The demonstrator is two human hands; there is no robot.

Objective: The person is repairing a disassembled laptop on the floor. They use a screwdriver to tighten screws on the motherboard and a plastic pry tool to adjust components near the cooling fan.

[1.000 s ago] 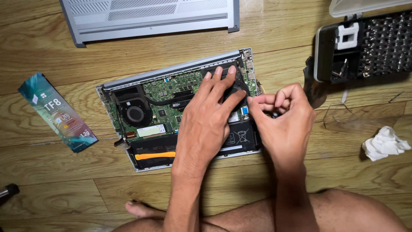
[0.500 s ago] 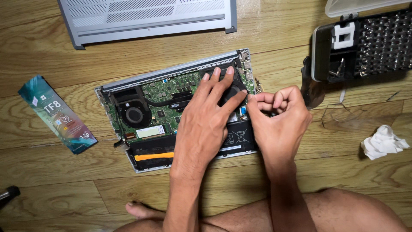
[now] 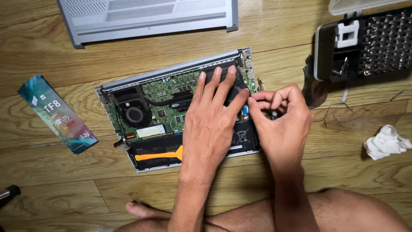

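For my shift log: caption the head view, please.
Left hand steadies opened laptop; right hand pinches a small tool at its edge.

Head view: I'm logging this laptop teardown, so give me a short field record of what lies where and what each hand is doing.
surface: wooden floor
opened laptop: bottom cover off, board, fan and battery exposed
removed cover: grey, lying beyond the laptop
left hand: flat on the laptop's right half, fingers spread
right hand: at the laptop's right edge, fingers pinched around a small dark item; what it is cannot be told
bit set case: open, upper right
packet: teal, left of laptop
crumpled tissue: right
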